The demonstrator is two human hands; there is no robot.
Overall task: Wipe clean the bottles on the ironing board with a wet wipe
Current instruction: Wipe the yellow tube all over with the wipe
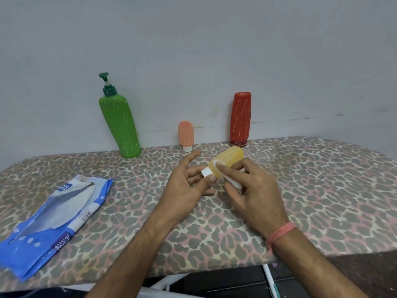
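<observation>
Yellow squeeze bottle (pixel 228 159) mid-wipe above ironing board (pixel 322 190): cap pinched by left hand (pixel 186 186), wet wipe (pixel 231 180) pressed on by right hand (pixel 255 190). Next probably rotating it.

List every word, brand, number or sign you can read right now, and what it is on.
"mee mee": on the blue wet wipe pack, near its top edge, seen upside down.
"mee mee": again near its lower end, partly cut off.
Barcode and fine print on the pack: too small to read.
Bottles: no readable text.

Soft, even indoor light, faint shadows, slight blur, wide-angle bending at edges.
</observation>
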